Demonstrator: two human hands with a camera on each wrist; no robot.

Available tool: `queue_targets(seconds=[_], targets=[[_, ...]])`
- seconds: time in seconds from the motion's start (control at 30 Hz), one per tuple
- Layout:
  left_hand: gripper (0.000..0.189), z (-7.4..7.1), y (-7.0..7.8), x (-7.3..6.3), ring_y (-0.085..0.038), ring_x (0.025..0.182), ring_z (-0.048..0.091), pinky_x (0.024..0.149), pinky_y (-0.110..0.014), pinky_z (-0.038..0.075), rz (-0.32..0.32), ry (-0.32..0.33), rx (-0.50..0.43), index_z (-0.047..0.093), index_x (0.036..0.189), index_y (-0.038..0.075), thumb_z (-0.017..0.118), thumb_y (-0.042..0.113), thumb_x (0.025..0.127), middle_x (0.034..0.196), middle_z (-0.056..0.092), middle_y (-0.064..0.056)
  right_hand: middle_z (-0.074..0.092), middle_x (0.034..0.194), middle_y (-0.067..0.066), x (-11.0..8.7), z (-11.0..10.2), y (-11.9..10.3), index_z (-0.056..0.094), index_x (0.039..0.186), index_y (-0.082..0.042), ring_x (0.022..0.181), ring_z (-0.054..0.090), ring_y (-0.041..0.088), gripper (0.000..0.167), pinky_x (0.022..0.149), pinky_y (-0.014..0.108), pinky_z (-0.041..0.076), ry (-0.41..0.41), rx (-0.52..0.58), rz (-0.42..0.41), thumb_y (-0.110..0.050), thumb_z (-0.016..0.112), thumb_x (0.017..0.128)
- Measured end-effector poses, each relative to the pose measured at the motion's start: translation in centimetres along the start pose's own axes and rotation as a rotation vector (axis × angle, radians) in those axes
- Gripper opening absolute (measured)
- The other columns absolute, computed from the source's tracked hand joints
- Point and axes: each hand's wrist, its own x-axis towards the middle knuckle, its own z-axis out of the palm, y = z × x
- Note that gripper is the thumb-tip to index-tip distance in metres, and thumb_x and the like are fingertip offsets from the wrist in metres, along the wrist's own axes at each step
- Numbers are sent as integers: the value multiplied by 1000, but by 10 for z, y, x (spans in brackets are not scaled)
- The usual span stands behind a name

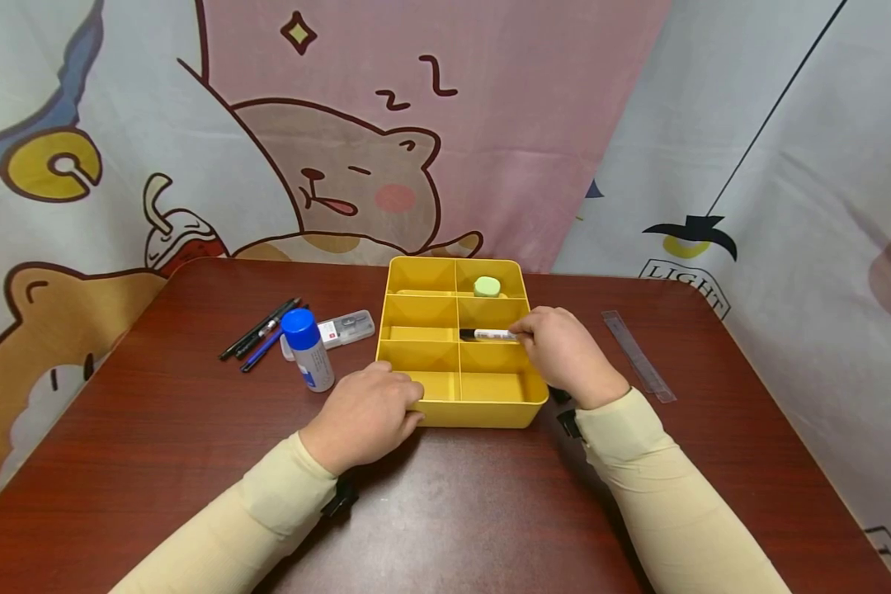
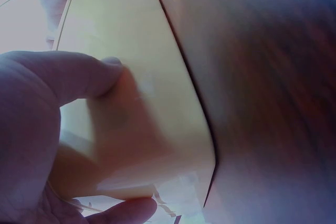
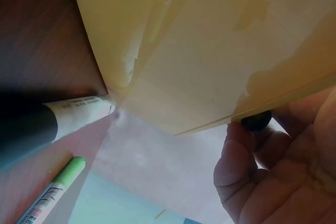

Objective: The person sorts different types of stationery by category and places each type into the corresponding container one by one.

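A yellow organizer box (image 1: 483, 415) with several compartments stands on the table. My left hand (image 1: 364, 412) grips its near left corner, the thumb (image 2: 89, 77) lying against the outer front wall. Over the middle right compartment, my right hand (image 1: 568, 355) pinches a white marker (image 1: 492, 335) by one end. Its black cap points left, level with the dividers; in the right wrist view a dark end (image 3: 256, 120) shows between the fingertips at the rim. A pale green block (image 1: 486, 286) sits in the back right compartment.
Left of the box stand a blue-capped bottle (image 1: 310, 355), a clear case (image 1: 347, 328) and several pens (image 1: 260, 332). A clear ruler (image 1: 638, 355) lies at right. Beside the box's right wall lie a dark-ended marker (image 3: 79, 114) and a green-ended one (image 3: 52, 192).
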Motion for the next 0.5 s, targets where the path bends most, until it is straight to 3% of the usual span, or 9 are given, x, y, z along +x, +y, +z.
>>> queue_targets(seconds=[0.5], targets=[[24,1,0,0,-20,73,51,62,-34,43,-5,0,-1,64,79,22,82,34,89,78,69,7,78,107,13,1,4,-1,80,114,-3,100,69,33,20,103,49,49,14,-7,11,-8,65,102]])
